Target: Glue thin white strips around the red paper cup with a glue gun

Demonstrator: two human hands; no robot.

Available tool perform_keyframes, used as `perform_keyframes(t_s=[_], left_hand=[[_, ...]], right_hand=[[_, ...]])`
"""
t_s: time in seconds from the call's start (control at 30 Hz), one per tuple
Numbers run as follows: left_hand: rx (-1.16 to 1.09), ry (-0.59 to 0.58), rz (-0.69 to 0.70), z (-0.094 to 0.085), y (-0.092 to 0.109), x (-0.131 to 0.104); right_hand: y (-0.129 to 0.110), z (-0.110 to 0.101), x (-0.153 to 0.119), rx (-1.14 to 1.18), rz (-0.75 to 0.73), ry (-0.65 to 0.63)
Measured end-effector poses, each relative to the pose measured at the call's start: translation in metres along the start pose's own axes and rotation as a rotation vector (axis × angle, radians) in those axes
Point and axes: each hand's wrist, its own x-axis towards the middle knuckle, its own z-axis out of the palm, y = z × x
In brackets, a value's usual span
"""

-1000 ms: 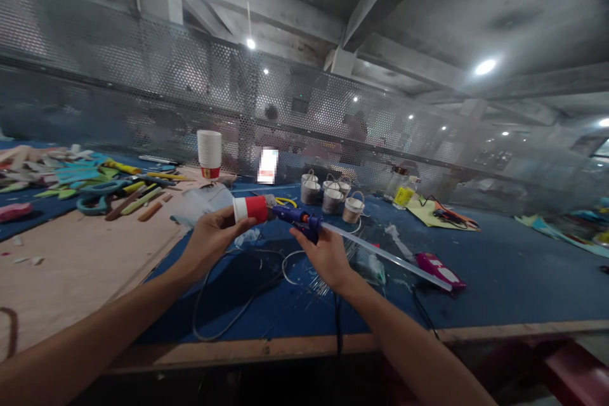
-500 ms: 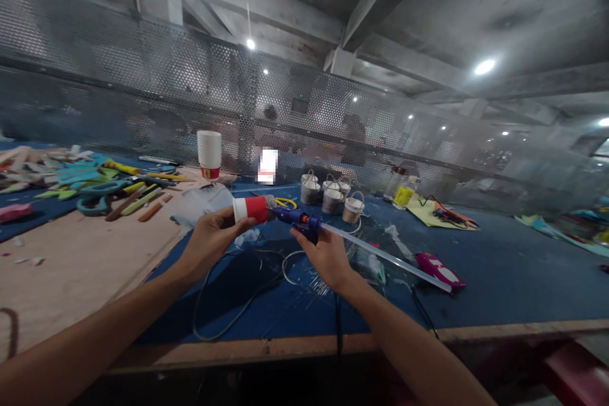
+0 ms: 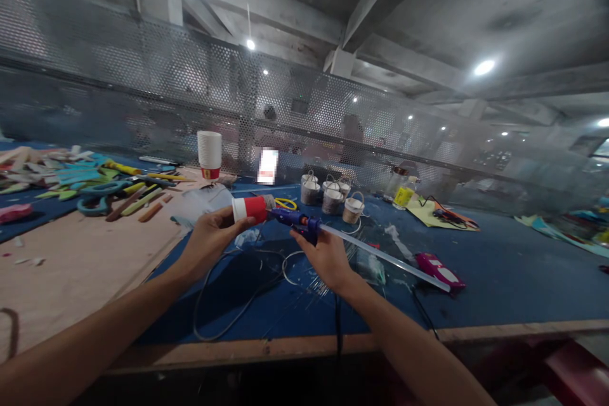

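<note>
Near the centre, my left hand grips a red and white paper cup lying on its side, with greyish cord-like material at its right end. My right hand is wrapped round a blue glue gun. The gun's nozzle points left and meets or nearly meets the cord-like end of the cup. A long clear glue stick sticks out from the back of the gun toward the lower right.
Small handled buckets stand behind the gun. At the back left is a cup stack; scissors lie further left. A magenta device and a yellow-labelled bottle are on the right. Loose cable crosses the blue table.
The gun's nozzle end has shifted very slightly against the cup's cord-like end. Both hands keep nearly the same place and the same hold.
</note>
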Motion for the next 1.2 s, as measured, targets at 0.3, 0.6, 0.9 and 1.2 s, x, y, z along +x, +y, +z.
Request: perform_keyframes(t_s=[0.3, 0.6, 0.9, 1.2], left_hand=[[-0.011, 0.023, -0.030, 0.0027, 0.0061, -0.0014], [0.024, 0.012, -0.052, -0.0010, 0.0029, 0.0012], [0.015, 0.015, -0.058, -0.0019, 0.0047, -0.0004], [0.021, 0.015, -0.044, -0.0027, 0.0049, 0.0009]], right_hand=[[-0.0002, -0.0003, 0.0006, -0.038, 0.009, -0.014], [-0.0003, 0.0005, -0.0013, -0.067, 0.008, -0.014], [0.0004, 0.0003, -0.0018, -0.078, 0.011, -0.035], [-0.0019, -0.0020, -0.0017, -0.112, 0.021, -0.061]])
